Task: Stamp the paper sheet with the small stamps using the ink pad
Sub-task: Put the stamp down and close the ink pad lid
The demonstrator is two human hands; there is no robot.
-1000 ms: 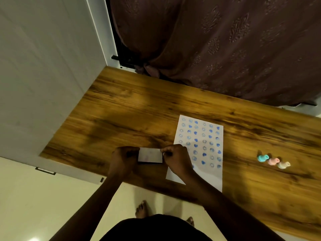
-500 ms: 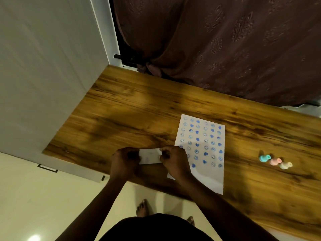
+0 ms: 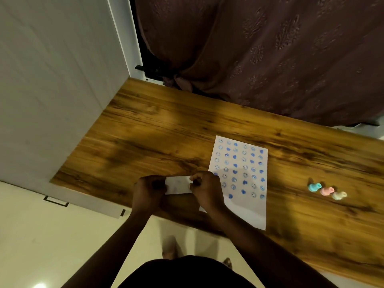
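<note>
A white paper sheet (image 3: 241,175) covered with rows of blue smiley and heart prints lies on the wooden table (image 3: 166,132). Just left of it, both my hands grip a small white flat box, the ink pad (image 3: 178,185), held a little above the table's near edge. My left hand (image 3: 148,191) clasps its left end, my right hand (image 3: 205,189) pinches its right end and covers the sheet's lower left corner. Three small stamps lie in a row at the right: teal (image 3: 314,187), pink (image 3: 326,191) and cream (image 3: 338,195).
A white cabinet wall (image 3: 52,90) borders the table on the left. A dark patterned curtain (image 3: 259,48) hangs behind the far edge. Pale floor (image 3: 52,246) and my bare feet show below the table's near edge.
Both hands keep hold of the ink pad in nearly the same place; its white face looks slightly flatter toward the table. The view shifted a little.
</note>
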